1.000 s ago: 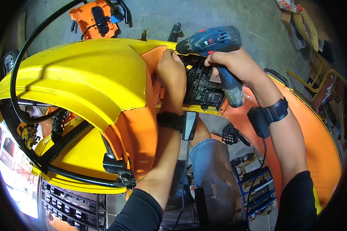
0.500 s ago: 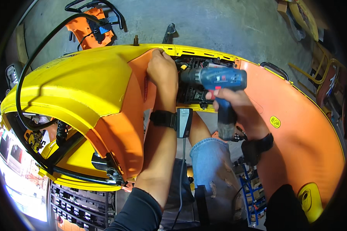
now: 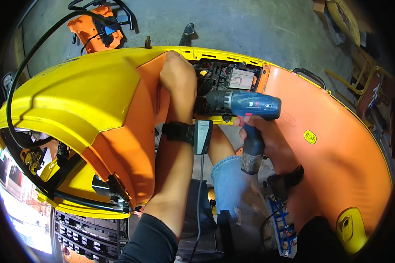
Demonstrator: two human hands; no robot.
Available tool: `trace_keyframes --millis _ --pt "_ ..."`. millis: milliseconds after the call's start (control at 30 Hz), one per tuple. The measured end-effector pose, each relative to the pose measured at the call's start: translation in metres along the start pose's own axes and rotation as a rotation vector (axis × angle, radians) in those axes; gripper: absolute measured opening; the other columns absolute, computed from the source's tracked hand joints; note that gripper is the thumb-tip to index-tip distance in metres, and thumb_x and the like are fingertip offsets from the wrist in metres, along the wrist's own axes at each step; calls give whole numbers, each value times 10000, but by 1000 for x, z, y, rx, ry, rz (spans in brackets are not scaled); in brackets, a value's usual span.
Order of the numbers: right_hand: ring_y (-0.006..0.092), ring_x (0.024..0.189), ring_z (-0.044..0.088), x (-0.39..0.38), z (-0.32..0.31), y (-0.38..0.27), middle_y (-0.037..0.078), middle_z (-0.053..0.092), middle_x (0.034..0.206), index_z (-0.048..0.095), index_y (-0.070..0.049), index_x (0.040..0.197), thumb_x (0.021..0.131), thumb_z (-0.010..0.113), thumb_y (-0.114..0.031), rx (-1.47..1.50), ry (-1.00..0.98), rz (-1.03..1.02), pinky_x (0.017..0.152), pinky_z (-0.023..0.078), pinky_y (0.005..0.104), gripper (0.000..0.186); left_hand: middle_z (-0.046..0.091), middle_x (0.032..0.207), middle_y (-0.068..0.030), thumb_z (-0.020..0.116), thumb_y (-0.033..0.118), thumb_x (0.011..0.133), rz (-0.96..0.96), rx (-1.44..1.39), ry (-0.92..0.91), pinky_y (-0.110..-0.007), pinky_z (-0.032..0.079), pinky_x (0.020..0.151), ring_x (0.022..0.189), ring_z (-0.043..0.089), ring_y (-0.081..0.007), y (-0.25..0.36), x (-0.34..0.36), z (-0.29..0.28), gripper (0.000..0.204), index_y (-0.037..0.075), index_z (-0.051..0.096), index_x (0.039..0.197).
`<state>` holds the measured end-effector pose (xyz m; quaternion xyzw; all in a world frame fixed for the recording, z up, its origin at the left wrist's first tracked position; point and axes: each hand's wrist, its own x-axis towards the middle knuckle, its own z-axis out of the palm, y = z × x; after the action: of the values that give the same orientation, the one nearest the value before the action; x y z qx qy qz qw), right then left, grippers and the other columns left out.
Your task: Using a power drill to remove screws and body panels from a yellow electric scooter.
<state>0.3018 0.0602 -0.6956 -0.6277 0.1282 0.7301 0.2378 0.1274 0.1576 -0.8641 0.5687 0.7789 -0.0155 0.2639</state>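
Observation:
In my right hand [image 3: 263, 136] is a blue cordless drill [image 3: 250, 103], its chuck pointing left over the open bay of a yellow and orange vehicle body. My left hand [image 3: 177, 74] is curled against the orange inner panel [image 3: 148, 70] near the yellow rim [image 3: 215, 56]; its fingertips are hidden, and I cannot make out what they hold. The open bay [image 3: 217, 72] contains black parts, wiring and a silver box [image 3: 241, 79]. The drill's front end stands beside my left wrist, and its tip is hidden against the dark parts.
A long orange panel [image 3: 333, 144] with a yellow rim spreads to the right. The yellow shell [image 3: 74, 94] and a black cable [image 3: 24, 65] are on the left. Beyond, an orange part with a black frame [image 3: 101, 30] rests on the grey floor. A blue rack [image 3: 283, 228] stands below.
My right hand has brought the drill nearer to me, uncovering the silver box. My left hand stays at the orange panel. The whole view has shifted slightly.

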Motion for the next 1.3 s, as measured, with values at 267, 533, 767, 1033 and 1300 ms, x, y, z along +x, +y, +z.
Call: trace_keyframes --millis 267,533,767,1033,1300 --pt "145 676 604 -8 12 -11 77 673 896 605 -13 1093 851 609 -218 -122 100 -88 629 502 279 318 692 826 -202 589 169 887 -16 77 -73 -494 553 679 768 696 -389 3 2 0 162 15 566 932" --pt "182 632 616 -6 4 20 109 669 886 591 6 1097 847 601 -164 -132 158 17 578 518 310 302 694 837 -189 583 114 858 68 -16 -148 -484 556 671 778 698 -378 -3 -31 -25 143 -1 549 936" --pt "183 579 606 -16 10 30 120 664 868 577 8 1094 825 604 -160 -151 134 -3 544 521 308 318 685 826 -178 582 120 861 134 -129 -219 -470 548 657 761 688 -363 -11 -82 -46 145 0 550 936" --pt "200 588 609 -16 4 37 158 664 881 553 4 1121 834 590 -92 -119 129 -5 550 529 336 305 675 814 -166 581 127 865 140 -243 -292 -453 539 641 741 676 -345 -18 -130 -48 149 0 552 936" --pt "182 584 595 -20 11 42 131 667 873 559 36 1128 842 581 -131 -128 135 -1 559 535 308 333 665 802 -154 580 135 869 148 -309 -331 -437 531 625 721 664 -327 -17 -152 -50 153 0 553 936"
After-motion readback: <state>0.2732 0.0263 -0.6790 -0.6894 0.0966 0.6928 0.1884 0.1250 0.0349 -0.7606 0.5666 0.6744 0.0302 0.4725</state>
